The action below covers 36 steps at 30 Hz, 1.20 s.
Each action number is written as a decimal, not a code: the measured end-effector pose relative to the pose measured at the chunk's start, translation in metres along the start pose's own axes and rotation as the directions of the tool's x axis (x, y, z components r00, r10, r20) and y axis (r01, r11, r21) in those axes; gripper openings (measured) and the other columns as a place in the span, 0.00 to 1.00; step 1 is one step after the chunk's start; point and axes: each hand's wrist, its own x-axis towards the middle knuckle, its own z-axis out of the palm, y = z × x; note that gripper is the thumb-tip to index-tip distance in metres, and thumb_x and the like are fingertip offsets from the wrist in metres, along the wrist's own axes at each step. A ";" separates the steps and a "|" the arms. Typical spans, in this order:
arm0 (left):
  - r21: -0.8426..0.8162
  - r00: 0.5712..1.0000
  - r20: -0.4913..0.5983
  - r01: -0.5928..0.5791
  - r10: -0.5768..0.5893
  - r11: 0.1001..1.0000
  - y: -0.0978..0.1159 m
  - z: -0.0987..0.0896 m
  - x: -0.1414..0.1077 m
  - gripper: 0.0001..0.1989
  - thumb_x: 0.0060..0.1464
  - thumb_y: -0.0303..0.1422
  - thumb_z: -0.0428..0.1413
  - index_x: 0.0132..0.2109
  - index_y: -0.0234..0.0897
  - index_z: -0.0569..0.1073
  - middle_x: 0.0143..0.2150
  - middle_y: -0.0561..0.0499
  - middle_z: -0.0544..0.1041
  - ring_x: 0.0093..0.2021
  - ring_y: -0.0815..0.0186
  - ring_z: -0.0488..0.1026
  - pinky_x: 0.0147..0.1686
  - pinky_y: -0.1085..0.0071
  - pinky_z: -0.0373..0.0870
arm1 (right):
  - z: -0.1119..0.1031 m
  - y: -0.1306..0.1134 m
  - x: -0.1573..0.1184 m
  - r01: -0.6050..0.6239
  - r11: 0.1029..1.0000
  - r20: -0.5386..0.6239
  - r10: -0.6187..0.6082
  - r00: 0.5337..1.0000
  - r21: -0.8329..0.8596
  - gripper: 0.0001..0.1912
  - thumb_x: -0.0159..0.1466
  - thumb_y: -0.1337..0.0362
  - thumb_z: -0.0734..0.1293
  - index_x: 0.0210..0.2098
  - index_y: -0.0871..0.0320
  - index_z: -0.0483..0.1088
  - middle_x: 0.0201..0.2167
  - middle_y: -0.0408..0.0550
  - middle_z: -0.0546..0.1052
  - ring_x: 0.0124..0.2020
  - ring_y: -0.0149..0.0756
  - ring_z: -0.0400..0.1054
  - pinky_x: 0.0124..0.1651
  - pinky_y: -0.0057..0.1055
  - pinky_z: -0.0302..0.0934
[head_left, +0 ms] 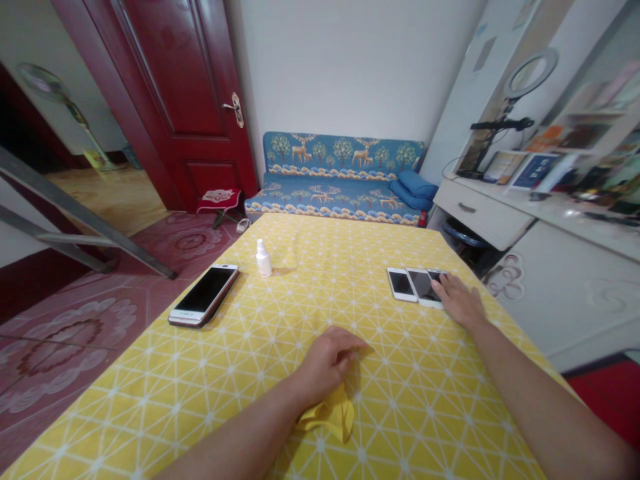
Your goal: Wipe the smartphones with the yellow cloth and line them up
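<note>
On the yellow patterned tablecloth, my left hand [327, 360] is closed with its fingers bent. A crumpled yellow cloth [333, 417] pokes out beneath its palm. Further right, my right hand [460, 300] grips a phone [436, 273] lying flat, covering most of it. Touching that phone's left side is a white phone with a dark screen [423, 285]. Another white phone [401, 285] completes the row of three. At the left table edge lies a larger white-framed phone [205, 293], stacked on something dark. A small white spray bottle [263, 259] stands upright near it.
Beyond the table [340, 250] is a blue sofa [340, 177] with deer patterns. A white cabinet [575, 287] with a ring light [533, 73] flanks the right side. On the left are a red stool [219, 199] and a metal ladder-like frame [75, 238].
</note>
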 end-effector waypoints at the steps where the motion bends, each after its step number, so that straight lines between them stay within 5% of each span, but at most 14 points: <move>1: 0.005 1.000 -0.004 0.006 -0.006 1.000 0.000 0.000 0.001 0.15 0.55 0.27 0.51 0.46 0.42 0.79 0.42 0.47 0.79 0.45 0.59 0.71 0.48 0.63 0.62 | 0.000 0.001 0.000 0.001 1.000 0.009 -0.001 1.000 0.003 0.35 0.69 0.46 0.44 0.65 0.62 0.54 0.68 0.54 0.50 0.69 0.43 0.40 0.66 0.56 0.33; 6: -0.084 0.997 -0.056 0.055 -0.059 0.995 -0.004 0.001 0.003 0.15 0.55 0.26 0.50 0.44 0.39 0.79 0.41 0.46 0.80 0.43 0.62 0.74 0.45 0.66 0.66 | -0.008 -0.013 -0.002 -0.034 0.995 -0.057 0.040 0.998 0.093 0.34 0.68 0.47 0.47 0.64 0.62 0.55 0.68 0.55 0.51 0.69 0.46 0.39 0.66 0.60 0.27; 8: -0.119 0.996 -0.062 0.056 -0.064 0.991 -0.006 0.002 0.004 0.15 0.54 0.26 0.50 0.43 0.37 0.79 0.40 0.46 0.80 0.42 0.63 0.74 0.45 0.67 0.66 | -0.014 -0.039 -0.009 -0.010 0.979 -0.185 0.049 0.981 0.203 0.32 0.68 0.49 0.47 0.62 0.61 0.58 0.67 0.56 0.54 0.69 0.48 0.42 0.65 0.62 0.29; 11: -0.220 0.991 -0.079 0.087 -0.107 0.972 -0.008 0.003 0.004 0.13 0.54 0.27 0.52 0.43 0.35 0.79 0.37 0.45 0.80 0.39 0.63 0.74 0.44 0.68 0.67 | -0.026 -0.099 -0.041 0.208 0.895 -0.297 -0.090 0.951 0.395 0.27 0.67 0.51 0.52 0.57 0.60 0.64 0.61 0.58 0.66 0.64 0.47 0.55 0.65 0.55 0.42; 14: -0.427 0.961 -0.149 0.148 -0.231 0.892 -0.011 0.003 0.004 0.13 0.54 0.31 0.53 0.44 0.35 0.78 0.36 0.46 0.80 0.36 0.65 0.74 0.41 0.69 0.68 | -0.038 -0.165 -0.099 0.306 0.720 -0.171 -0.256 0.951 0.624 0.21 0.64 0.53 0.59 0.52 0.57 0.66 0.49 0.54 0.76 0.48 0.41 0.71 0.51 0.38 0.63; 18: -0.639 0.886 -0.267 0.131 -0.378 0.758 -0.017 -0.002 0.004 0.08 0.51 0.32 0.56 0.37 0.35 0.77 0.32 0.49 0.77 0.31 0.68 0.72 0.35 0.71 0.67 | -0.055 -0.218 -0.186 0.287 0.765 0.009 -0.357 0.934 0.577 0.10 0.60 0.55 0.64 0.38 0.54 0.66 0.34 0.45 0.76 0.34 0.38 0.71 0.36 0.33 0.61; 23: -0.695 0.841 -0.299 0.132 -0.451 0.707 -0.017 -0.006 0.007 0.09 0.50 0.31 0.56 0.38 0.33 0.76 0.32 0.49 0.76 0.28 0.70 0.70 0.32 0.74 0.66 | -0.061 -0.227 -0.238 0.371 0.809 0.144 -0.479 0.866 0.456 0.20 0.51 0.56 0.73 0.39 0.54 0.65 0.37 0.46 0.74 0.38 0.45 0.69 0.38 0.36 0.58; 27: -0.662 0.858 -0.299 0.129 -0.417 0.739 -0.015 -0.008 0.009 0.08 0.49 0.30 0.56 0.37 0.31 0.76 0.30 0.48 0.76 0.28 0.70 0.71 0.34 0.73 0.67 | -0.050 -0.222 -0.234 0.574 0.730 0.148 -0.657 0.739 0.370 0.06 0.61 0.65 0.66 0.39 0.52 0.68 0.40 0.45 0.74 0.39 0.42 0.69 0.39 0.34 0.57; 32: -0.693 0.844 -0.273 0.162 -0.463 0.703 -0.017 -0.006 0.008 0.10 0.48 0.31 0.56 0.38 0.32 0.75 0.31 0.49 0.76 0.27 0.70 0.71 0.32 0.72 0.67 | -0.029 -0.211 -0.204 0.455 0.799 0.042 -0.510 0.859 0.394 0.06 0.64 0.69 0.60 0.38 0.56 0.68 0.38 0.47 0.74 0.38 0.39 0.69 0.38 0.32 0.57; 36: -0.444 0.848 -0.396 0.159 -0.352 0.882 -0.024 -0.024 0.009 0.11 0.51 0.30 0.51 0.39 0.34 0.76 0.34 0.47 0.77 0.33 0.66 0.73 0.36 0.69 0.68 | -0.019 -0.204 -0.192 0.357 0.790 -0.008 -0.407 0.913 0.498 0.03 0.63 0.66 0.62 0.33 0.56 0.67 0.32 0.45 0.73 0.34 0.36 0.68 0.35 0.28 0.55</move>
